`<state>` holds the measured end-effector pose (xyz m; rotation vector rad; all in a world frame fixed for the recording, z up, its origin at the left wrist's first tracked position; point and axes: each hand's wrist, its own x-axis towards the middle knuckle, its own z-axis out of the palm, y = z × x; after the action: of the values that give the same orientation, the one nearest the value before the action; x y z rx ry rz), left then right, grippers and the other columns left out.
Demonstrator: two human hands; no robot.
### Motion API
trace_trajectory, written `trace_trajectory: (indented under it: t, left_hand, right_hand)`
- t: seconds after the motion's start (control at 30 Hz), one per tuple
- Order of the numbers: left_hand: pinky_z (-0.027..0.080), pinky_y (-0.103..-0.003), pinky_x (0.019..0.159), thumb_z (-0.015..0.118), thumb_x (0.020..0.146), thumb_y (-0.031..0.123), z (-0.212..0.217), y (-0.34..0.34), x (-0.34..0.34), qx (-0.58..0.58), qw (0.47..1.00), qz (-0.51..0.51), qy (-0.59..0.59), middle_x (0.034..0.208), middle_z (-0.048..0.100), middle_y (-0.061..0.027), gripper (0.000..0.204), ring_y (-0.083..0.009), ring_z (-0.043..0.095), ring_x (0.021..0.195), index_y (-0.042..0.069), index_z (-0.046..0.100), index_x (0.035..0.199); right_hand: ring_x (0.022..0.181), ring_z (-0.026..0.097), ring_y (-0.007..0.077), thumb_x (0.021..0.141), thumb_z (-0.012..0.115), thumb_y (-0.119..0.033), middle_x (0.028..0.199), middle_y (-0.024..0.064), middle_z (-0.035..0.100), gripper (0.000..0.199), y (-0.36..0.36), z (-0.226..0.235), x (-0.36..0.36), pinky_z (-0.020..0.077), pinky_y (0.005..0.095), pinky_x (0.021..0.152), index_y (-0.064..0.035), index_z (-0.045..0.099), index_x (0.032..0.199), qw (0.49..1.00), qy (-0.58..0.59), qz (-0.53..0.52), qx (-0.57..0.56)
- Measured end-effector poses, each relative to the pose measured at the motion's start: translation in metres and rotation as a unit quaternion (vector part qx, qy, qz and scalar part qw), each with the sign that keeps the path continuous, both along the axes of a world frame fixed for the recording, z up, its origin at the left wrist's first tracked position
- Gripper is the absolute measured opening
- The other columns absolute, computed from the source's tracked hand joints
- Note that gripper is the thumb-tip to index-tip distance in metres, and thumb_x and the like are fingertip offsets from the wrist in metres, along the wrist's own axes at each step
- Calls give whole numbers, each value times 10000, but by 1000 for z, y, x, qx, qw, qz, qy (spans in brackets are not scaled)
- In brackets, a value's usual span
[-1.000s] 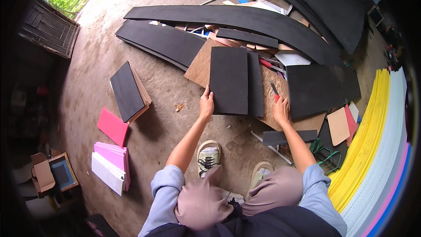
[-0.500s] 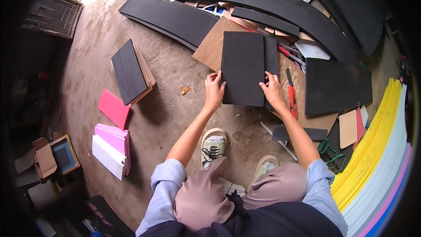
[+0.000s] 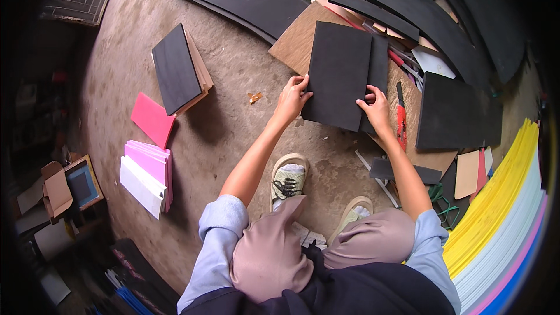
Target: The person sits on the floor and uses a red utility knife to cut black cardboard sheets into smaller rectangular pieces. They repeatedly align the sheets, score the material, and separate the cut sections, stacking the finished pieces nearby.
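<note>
A rectangular black foam sheet (image 3: 337, 76) is held between my two hands, above a brown wooden board (image 3: 297, 36). My left hand (image 3: 293, 100) pinches its left edge near the lower corner. On the opposite side, my right hand (image 3: 378, 111) has its thumb and fingers at the right edge. A second black sheet (image 3: 379, 64) lies partly hidden beneath the first. Just right of my right hand, a red-handled cutter knife (image 3: 402, 123) rests on the board, its dark blade end pointing away from me.
Left on the concrete floor stand a black-topped stack of sheets (image 3: 175, 73), a pink sheet (image 3: 153, 119) and a pink-and-white pile (image 3: 146, 178). Long curved black sheets (image 3: 239, 0) lie across the far side over scraps. Yellow sheets (image 3: 496, 198) are stacked at right.
The held black sheet has tilted slightly, its lower edge now slanting down to the right. Both hands keep their places at its edges. The whole view has shifted a little.
</note>
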<state>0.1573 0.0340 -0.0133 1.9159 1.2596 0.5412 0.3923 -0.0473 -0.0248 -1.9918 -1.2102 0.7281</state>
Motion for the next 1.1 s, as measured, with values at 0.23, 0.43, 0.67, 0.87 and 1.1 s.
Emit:
trace_trajectory:
  t: [0.23,0.43,0.67,0.87,1.1]
  left_hand:
    - [474,-328,775,613,773,94,4,10,-2,-1,1000,-24,17,1092,530,-111,470,-225,616,869,91,482,1224]
    - [479,-329,766,626,750,66,4,11,-3,-1,1000,-11,22,1080,542,-112,461,-232,608,865,55,504,1194]
    - [481,-362,764,632,709,18,8,-16,7,-31,998,48,4,1060,544,-142,441,-287,588,870,38,538,1140]
    - [495,-333,740,632,720,27,4,-21,4,3,999,50,10,1081,545,-119,462,-242,612,831,44,523,1169]
    - [496,-327,746,632,720,24,8,-19,3,-8,999,40,12,1084,543,-120,454,-243,606,849,44,523,1160]
  right_hand:
    - [819,541,228,627,755,-190,813,73,577,525,4,-4,4,440,355,752,-48,530,1080,999,-31,16,-12]
    - [799,552,223,622,758,-195,805,77,587,539,6,-3,4,451,349,740,-45,524,1084,999,-21,29,-23]
    - [689,545,124,652,744,-136,747,47,558,531,0,-4,18,469,261,651,-15,501,1108,997,-36,71,-12]
    - [735,532,163,629,743,-153,771,57,556,537,0,0,15,455,294,687,-40,514,1102,997,-17,71,-19]
    - [686,499,87,645,725,-79,738,5,526,526,0,0,13,442,224,652,-21,514,1123,998,15,59,6]
